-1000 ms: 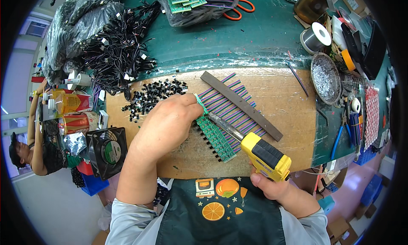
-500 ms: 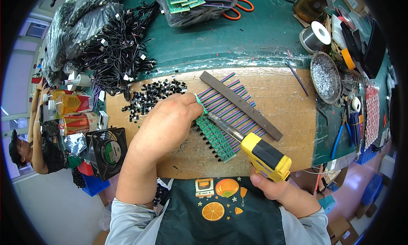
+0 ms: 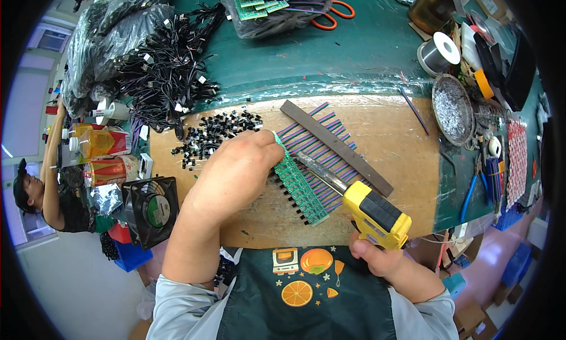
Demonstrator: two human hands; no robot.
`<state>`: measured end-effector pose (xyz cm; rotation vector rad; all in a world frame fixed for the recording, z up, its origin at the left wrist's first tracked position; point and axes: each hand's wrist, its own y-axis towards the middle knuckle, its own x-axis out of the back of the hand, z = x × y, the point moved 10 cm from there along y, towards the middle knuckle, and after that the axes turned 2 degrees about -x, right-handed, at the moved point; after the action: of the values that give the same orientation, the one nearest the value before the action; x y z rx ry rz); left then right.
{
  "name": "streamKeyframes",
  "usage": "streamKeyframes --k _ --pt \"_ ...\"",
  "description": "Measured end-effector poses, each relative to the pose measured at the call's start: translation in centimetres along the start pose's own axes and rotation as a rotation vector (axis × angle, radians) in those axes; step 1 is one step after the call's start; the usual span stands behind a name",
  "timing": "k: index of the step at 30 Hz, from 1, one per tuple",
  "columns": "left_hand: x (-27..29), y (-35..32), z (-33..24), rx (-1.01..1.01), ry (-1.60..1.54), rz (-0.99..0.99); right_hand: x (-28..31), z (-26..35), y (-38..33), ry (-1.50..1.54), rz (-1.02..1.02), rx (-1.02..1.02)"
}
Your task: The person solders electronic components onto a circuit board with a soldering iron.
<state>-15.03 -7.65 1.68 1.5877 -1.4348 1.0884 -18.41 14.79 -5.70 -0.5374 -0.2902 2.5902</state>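
My right hand (image 3: 377,258) grips a yellow and black soldering gun (image 3: 378,215), its metal barrel pointing up and left. The gun's tip is near the upper end of a green circuit board strip (image 3: 300,190). Over that same end my left hand (image 3: 236,166) is closed in a pinch; its fingertips and whatever they hold are hidden. Small black parts line the strip's left edge. Thin multicoloured wires (image 3: 306,130) fan out from its other side, under a dark flat bar (image 3: 337,147) lying across them.
Loose black components (image 3: 215,134) are heaped beyond my left hand, with bundled black cables (image 3: 159,75) behind. A fan (image 3: 150,211) stands at left. To the right are a solder spool (image 3: 439,52), a dish of metal scraps (image 3: 453,110) and pliers (image 3: 470,195). Another person (image 3: 50,198) is far left.
The soldering gun has shifted slightly right, its tip drawing a little away from my left fingers. My left hand stays over the strip's upper end.
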Motion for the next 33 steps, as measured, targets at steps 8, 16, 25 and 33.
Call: streamKeyframes --k 8,16,25,33 --pt "0.8 -0.1 0.2 0.005 -0.048 -0.017 0.7 -1.1 -0.4 0.000 -0.026 -0.034" --pt "8.8 -5.1 8.9 0.489 0.421 -0.838 0.9 -1.2 -0.5 0.009 -0.050 -0.047" --pt "9.5 -7.1 9.8 0.527 0.148 -0.984 0.9 -1.4 -0.5 0.091 -0.055 -0.010" --pt "6.6 -9.6 2.3 0.334 -0.042 -0.631 1.4 -0.1 -0.5 0.350 -0.120 0.074"
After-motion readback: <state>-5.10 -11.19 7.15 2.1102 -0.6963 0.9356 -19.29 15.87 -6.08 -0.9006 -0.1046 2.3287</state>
